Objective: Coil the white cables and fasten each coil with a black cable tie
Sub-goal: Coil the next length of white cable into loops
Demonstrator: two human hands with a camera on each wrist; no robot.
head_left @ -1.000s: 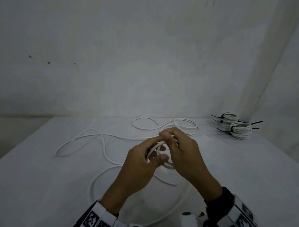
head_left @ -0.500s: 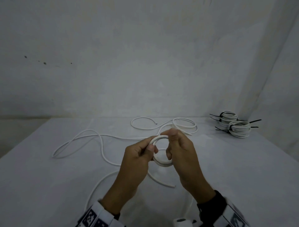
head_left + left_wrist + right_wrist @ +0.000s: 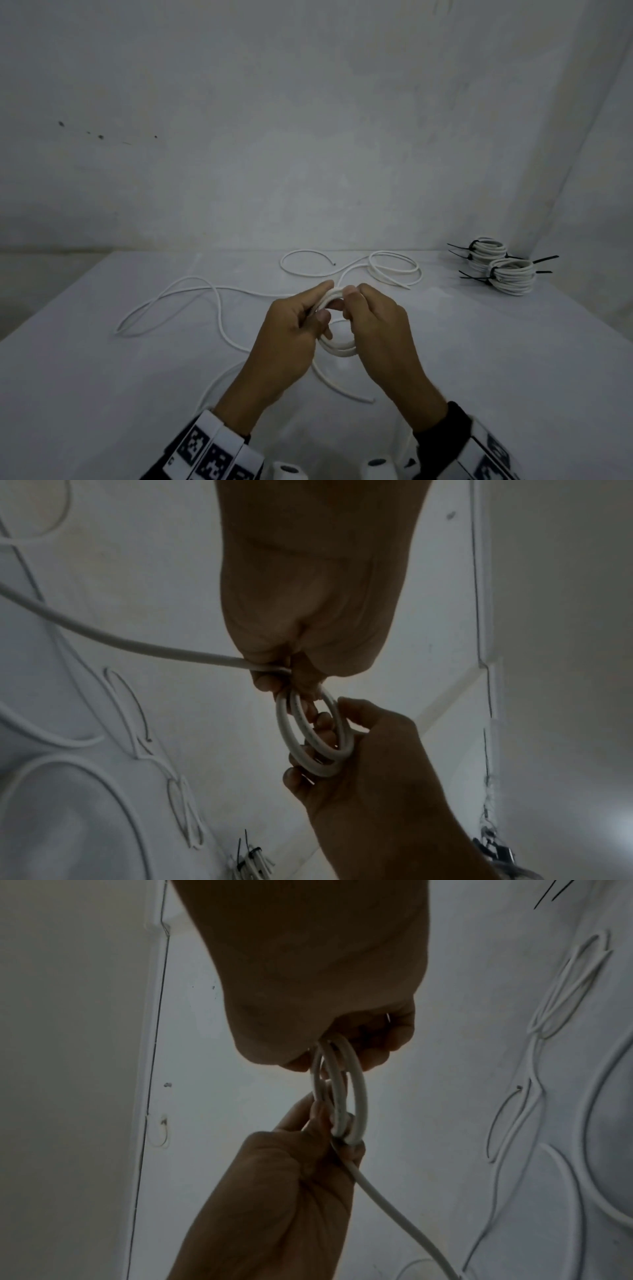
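A small coil of white cable (image 3: 337,349) of about three turns hangs above the table between my hands. My left hand (image 3: 318,301) pinches its left and top side, thumb and fingers curled round the turns (image 3: 315,737). My right hand (image 3: 349,303) grips the opposite side (image 3: 342,1091). The free length of the cable (image 3: 120,642) leaves my left fingers and trails down to the table, where it lies in loose loops (image 3: 219,308). No black tie is on this coil.
Two finished coils (image 3: 512,279) with black cable ties (image 3: 544,259) sit at the table's far right corner. Another loose white cable (image 3: 394,270) lies looped at the back centre. Pale walls close off the table behind and on the right.
Both hands have shifted their grip round the small coil, fingertips now meeting at its top. The coil stays at about the same spot above the table.
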